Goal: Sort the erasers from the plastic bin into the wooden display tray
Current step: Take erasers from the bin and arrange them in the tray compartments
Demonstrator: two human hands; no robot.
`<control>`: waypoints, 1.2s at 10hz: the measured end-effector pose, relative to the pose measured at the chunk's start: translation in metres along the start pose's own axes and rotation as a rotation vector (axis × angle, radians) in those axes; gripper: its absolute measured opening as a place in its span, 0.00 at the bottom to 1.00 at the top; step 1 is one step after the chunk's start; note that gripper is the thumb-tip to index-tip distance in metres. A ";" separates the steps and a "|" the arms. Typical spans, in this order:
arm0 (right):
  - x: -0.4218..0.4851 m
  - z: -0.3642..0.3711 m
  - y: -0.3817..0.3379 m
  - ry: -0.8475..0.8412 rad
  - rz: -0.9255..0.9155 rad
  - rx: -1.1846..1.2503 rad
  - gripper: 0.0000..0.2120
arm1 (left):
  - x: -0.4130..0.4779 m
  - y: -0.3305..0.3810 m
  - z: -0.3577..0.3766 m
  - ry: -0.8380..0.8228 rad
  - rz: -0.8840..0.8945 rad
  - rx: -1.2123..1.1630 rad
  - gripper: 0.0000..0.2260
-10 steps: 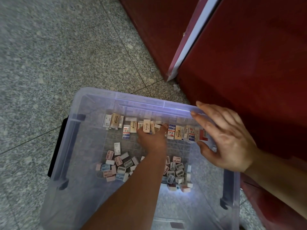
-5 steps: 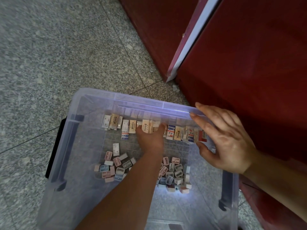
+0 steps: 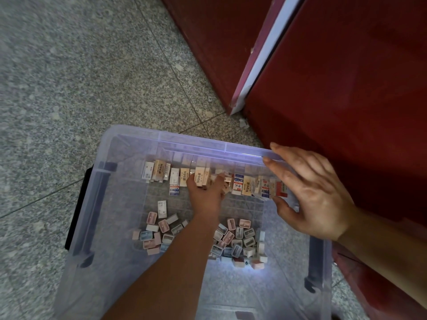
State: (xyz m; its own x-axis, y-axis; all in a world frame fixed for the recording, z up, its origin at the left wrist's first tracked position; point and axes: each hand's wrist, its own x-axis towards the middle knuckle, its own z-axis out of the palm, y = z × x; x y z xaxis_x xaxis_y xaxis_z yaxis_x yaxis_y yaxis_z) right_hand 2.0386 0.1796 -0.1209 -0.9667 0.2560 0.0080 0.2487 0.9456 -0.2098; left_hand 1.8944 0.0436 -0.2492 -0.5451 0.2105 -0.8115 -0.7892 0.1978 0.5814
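Erasers still in the bin

Left hand (image 3: 206,192) reaches into the clear plastic bin (image 3: 129,144) at frame centre, fingers closed around a tan boxed eraser (image 3: 201,179) in the far row. Right hand (image 3: 309,195) rests spread open on the bin's right rim. Loose erasers (image 3: 235,239) lie on its bottom.

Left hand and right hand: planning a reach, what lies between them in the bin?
Head view: upright boxed erasers along the far wall fill the stretch from left hand to right hand.
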 end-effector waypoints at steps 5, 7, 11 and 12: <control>0.000 0.001 0.001 0.007 -0.008 0.005 0.35 | 0.005 -0.010 0.004 -0.016 0.022 0.020 0.42; 0.000 0.000 0.002 0.008 -0.005 0.000 0.35 | 0.006 -0.007 0.008 0.017 0.009 -0.062 0.29; -0.002 -0.003 -0.002 -0.070 0.005 -0.026 0.35 | -0.041 0.024 -0.024 -0.166 0.085 0.021 0.28; -0.003 -0.009 -0.003 -0.179 0.034 -0.018 0.37 | -0.074 0.042 -0.028 -0.236 0.162 0.050 0.24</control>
State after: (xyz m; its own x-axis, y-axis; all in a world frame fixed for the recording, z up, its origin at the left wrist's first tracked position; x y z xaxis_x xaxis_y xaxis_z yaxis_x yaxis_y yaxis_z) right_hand 2.0417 0.1778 -0.1118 -0.9528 0.2491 -0.1733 0.2805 0.9409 -0.1899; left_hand 1.8939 0.0092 -0.1668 -0.5773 0.4588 -0.6755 -0.6793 0.1892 0.7091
